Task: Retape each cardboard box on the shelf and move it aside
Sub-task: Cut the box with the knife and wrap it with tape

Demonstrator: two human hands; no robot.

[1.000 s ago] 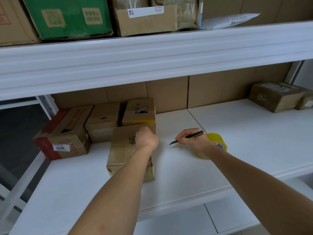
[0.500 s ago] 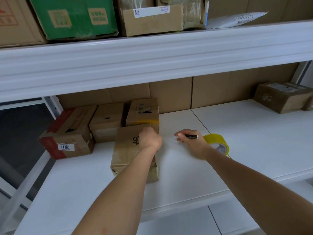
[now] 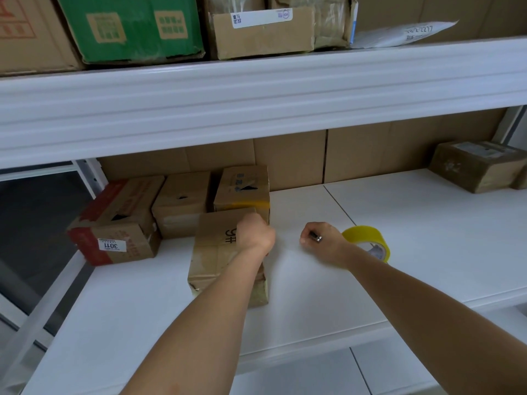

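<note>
A worn cardboard box (image 3: pixel 216 252) marked "9#" stands on the white shelf (image 3: pixel 413 252), left of middle. My left hand (image 3: pixel 255 232) rests curled on its top right corner, and my forearm hides part of its lid. My right hand (image 3: pixel 322 242) sits on the shelf just right of the box, fingers curled round a dark pen-like cutter (image 3: pixel 316 236) of which only a short bit shows. A roll of yellow tape (image 3: pixel 368 240) lies right behind that hand.
Three more boxes stand at the back left: a red-trimmed one (image 3: pixel 114 223) labelled 3011, a plain one (image 3: pixel 182 206), one with yellow tape (image 3: pixel 245 189). A taped box (image 3: pixel 476 165) sits far right. The upper shelf beam (image 3: pixel 256 101) overhangs, with a green box (image 3: pixel 134 27) above.
My right hand has turned and closed, so the cutter's long pointed end no longer sticks out to the left. The left hand stays on the box.
</note>
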